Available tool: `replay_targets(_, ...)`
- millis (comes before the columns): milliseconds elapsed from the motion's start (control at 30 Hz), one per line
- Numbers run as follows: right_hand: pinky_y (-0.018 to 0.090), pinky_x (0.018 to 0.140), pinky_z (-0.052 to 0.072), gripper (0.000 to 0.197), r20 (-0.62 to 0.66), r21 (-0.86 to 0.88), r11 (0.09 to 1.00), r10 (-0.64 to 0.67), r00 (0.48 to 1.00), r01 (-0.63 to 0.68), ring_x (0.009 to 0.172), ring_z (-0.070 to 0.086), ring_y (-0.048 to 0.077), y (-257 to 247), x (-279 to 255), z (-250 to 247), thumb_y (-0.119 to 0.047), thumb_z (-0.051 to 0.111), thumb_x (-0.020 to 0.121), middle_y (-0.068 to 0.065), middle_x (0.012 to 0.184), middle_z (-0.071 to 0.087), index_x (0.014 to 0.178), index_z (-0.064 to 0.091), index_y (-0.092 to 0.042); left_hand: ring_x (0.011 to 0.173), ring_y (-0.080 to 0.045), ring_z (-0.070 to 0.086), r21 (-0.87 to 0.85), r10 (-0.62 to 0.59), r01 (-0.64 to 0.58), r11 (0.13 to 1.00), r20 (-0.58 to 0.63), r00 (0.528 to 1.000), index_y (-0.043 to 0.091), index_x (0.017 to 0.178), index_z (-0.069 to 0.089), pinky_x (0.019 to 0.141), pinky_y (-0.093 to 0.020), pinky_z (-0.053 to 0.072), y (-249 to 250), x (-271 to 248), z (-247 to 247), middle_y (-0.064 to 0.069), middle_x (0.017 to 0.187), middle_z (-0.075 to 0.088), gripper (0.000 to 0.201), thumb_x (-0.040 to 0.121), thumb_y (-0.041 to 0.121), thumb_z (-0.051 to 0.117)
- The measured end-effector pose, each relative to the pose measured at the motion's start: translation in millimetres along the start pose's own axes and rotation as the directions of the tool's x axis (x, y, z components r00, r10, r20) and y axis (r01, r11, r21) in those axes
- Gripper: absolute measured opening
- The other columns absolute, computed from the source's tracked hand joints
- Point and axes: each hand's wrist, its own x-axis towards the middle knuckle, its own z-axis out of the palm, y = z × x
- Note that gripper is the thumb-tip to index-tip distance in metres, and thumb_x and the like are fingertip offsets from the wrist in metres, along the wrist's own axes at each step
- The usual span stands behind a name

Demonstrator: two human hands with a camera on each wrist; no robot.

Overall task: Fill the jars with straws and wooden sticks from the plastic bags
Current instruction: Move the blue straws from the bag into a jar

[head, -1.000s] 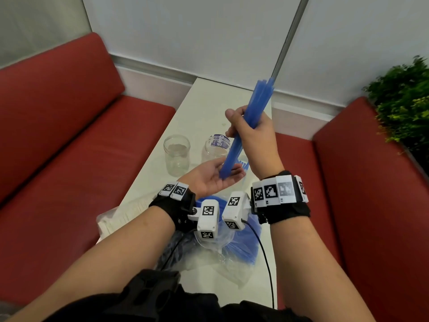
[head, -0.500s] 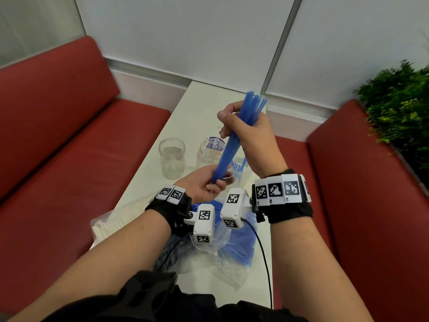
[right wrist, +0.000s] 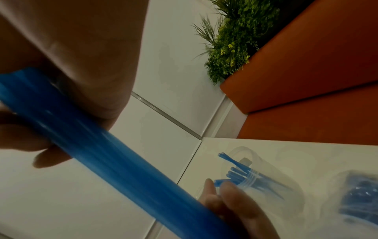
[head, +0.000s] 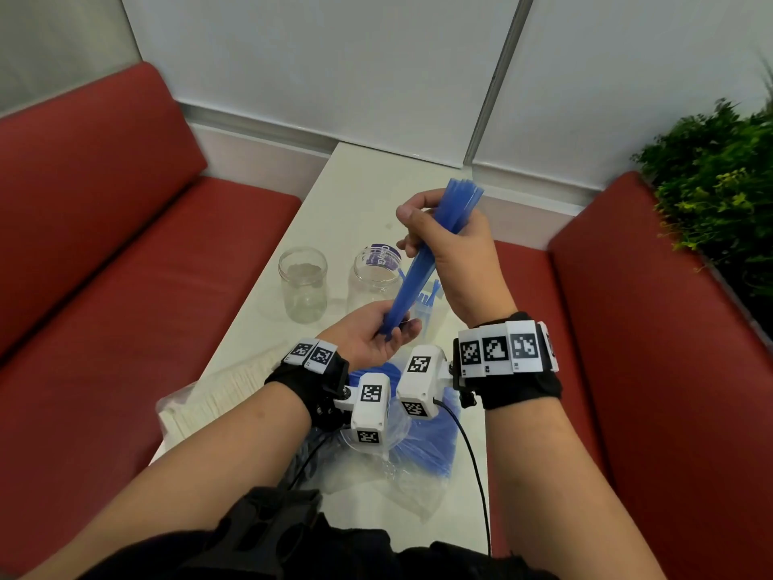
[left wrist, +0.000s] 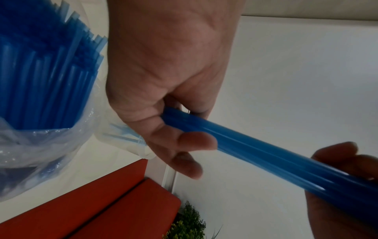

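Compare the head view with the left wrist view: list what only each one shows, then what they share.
Only the head view: two clear jars, the left jar and the labelled jar, the bag of wooden sticks and both wrist-worn cameras.

Only the left wrist view: the cut ends of the bagged straws close up, and the left hand's fingers curled under the bundle.

Both: the blue straw bundle, gripped by the left hand and right hand, the red bench and the plant.
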Motion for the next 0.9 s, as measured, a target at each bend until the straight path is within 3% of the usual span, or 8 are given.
replay_targets(167, 0.047, 0.079, 0.057, 0.016, -0.011, 0.008, 0.999, 0.053, 0.999, -0.053, 0.055, 0.054, 0.019, 11, -2, 2, -0.021, 0.073, 0.093, 0.000, 0.059, 0.054, 0.081, 0.064, -0.013, 0.045, -0.008, 0.057, 0.013, 0.039, -0.039, 0.999, 0.016, 0.999, 0.008, 0.075, 0.060, 0.031, -0.012, 0.038, 2, 4, 2, -0.004, 0.062, 0.059, 0.031, 0.094, 0.033, 0.062)
replay_targets(267, 0.035, 0.076, 0.056, 0.030, -0.006, -0.030, 0.998, 0.051, 0.999, -0.051, 0.062, 0.060, 0.021, 18, -1, 1, -0.028, 0.072, 0.094, -0.001, 0.062, 0.058, 0.066, 0.062, -0.021, 0.037, -0.005, 0.044, 0.025, 0.067, -0.066, 0.997, -0.005, 0.998, 0.010, 0.074, 0.054, 0.026, -0.012, 0.025, 6, 9, -2, -0.002, 0.058, 0.053, 0.031, 0.095, 0.032, 0.060)
replay_targets(367, 0.023, 0.072, 0.053, 0.026, 0.023, -0.233, 0.969, 0.089, 0.996, -0.081, 0.074, 0.068, 0.011, 20, 5, -12, -0.029, 0.071, 0.094, -0.002, 0.070, 0.068, 0.072, 0.066, -0.015, 0.034, -0.005, 0.031, 0.045, 0.188, -0.187, 0.981, -0.036, 0.981, 0.012, 0.083, 0.053, 0.027, -0.014, 0.018, 12, 17, -9, -0.001, 0.056, 0.045, 0.022, 0.098, 0.028, 0.056)
replay_targets(433, 0.022, 0.070, 0.056, 0.019, 0.102, -0.363, 0.921, 0.190, 0.977, -0.141, 0.076, 0.070, 0.008, 19, 8, -27, -0.027, 0.072, 0.092, -0.005, 0.075, 0.073, 0.082, 0.071, -0.012, 0.036, -0.006, 0.030, 0.090, 0.293, -0.289, 0.953, -0.045, 0.955, 0.014, 0.091, 0.054, 0.028, -0.015, 0.019, 18, 21, -17, 0.000, 0.057, 0.040, 0.020, 0.097, 0.032, 0.058)
replay_targets(567, 0.033, 0.074, 0.064, 0.017, 0.204, -0.384, 0.871, 0.403, 0.892, -0.306, 0.084, 0.075, 0.031, 13, 15, -50, -0.028, 0.078, 0.088, 0.013, 0.092, 0.077, 0.096, 0.078, -0.013, 0.041, -0.009, 0.035, 0.224, 0.366, -0.338, 0.914, -0.096, 0.926, 0.009, 0.095, 0.055, 0.033, -0.017, 0.027, 26, 27, -31, -0.001, 0.056, 0.043, 0.035, 0.091, 0.042, 0.065)
replay_targets(667, 0.032, 0.076, 0.063, 0.011, 0.129, -0.319, 0.894, 0.371, 0.920, -0.316, 0.081, 0.076, 0.033, 13, 27, -59, -0.018, 0.076, 0.088, 0.016, 0.092, 0.077, 0.095, 0.077, -0.009, 0.050, -0.011, 0.050, 0.330, 0.415, -0.349, 0.877, -0.154, 0.897, 0.004, 0.098, 0.064, 0.046, -0.019, 0.039, 27, 33, -32, -0.004, 0.066, 0.060, 0.036, 0.098, 0.040, 0.055)
replay_targets(767, 0.031, 0.075, 0.063, 0.010, -0.094, -0.258, 0.929, 0.251, 0.963, -0.267, 0.077, 0.075, 0.029, 18, 47, -69, -0.015, 0.074, 0.088, 0.009, 0.086, 0.077, 0.095, 0.075, -0.007, 0.064, -0.013, 0.055, 0.644, 0.534, -0.334, 0.688, -0.138, 0.834, 0.009, 0.089, 0.070, 0.059, -0.022, 0.042, 30, 36, -37, -0.003, 0.078, 0.067, 0.035, 0.101, 0.033, 0.048)
replay_targets(900, 0.037, 0.076, 0.063, 0.005, -0.337, -0.333, 0.915, 0.109, 0.935, -0.226, 0.078, 0.075, 0.029, 42, 63, -73, -0.011, 0.068, 0.089, 0.011, 0.083, 0.074, 0.089, 0.072, -0.008, 0.068, -0.012, 0.058, 0.953, 0.562, -0.204, 0.224, 0.045, 0.826, 0.009, 0.082, 0.075, 0.058, -0.020, 0.042, 32, 35, -40, 0.000, 0.076, 0.069, 0.028, 0.096, 0.027, 0.057)
